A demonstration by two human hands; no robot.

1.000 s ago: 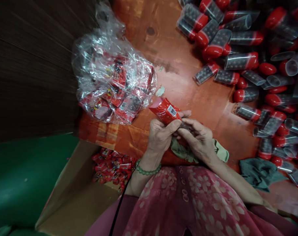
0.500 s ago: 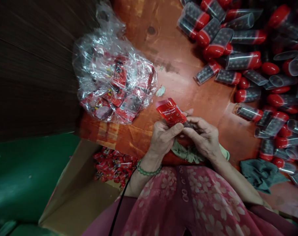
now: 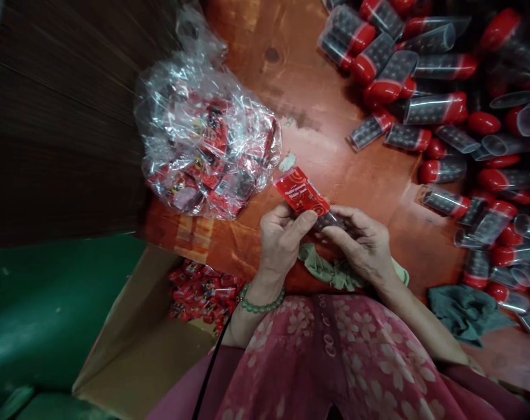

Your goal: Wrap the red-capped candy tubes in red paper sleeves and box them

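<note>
My left grip (image 3: pixel 282 239) is closed, thumb against forefinger, on the near end of a red printed sleeve (image 3: pixel 302 195). The sleeve sticks up and away from that pinch over the counter (image 3: pixel 309 87), and holding it so low leaves its far end free. My right grip (image 3: pixel 363 245) meets the left, with the fingers curled shut around a small dark tube (image 3: pixel 333 220). My fingers hide most of it, so I can only say it is probably one of the red-capped kind.

Both grips hang just above a crumpled green cloth (image 3: pixel 326 271) at the counter's near edge. A clear bag (image 3: pixel 208 151) of more red sleeves lies left of my left grip and a little beyond it, within easy reach. A heap of capped tubes (image 3: pixel 444 111) sprawls beyond and right of my right grip. Below my left wrist, an open cardboard box (image 3: pixel 129 344) holds red packets (image 3: pixel 199 291).
</note>
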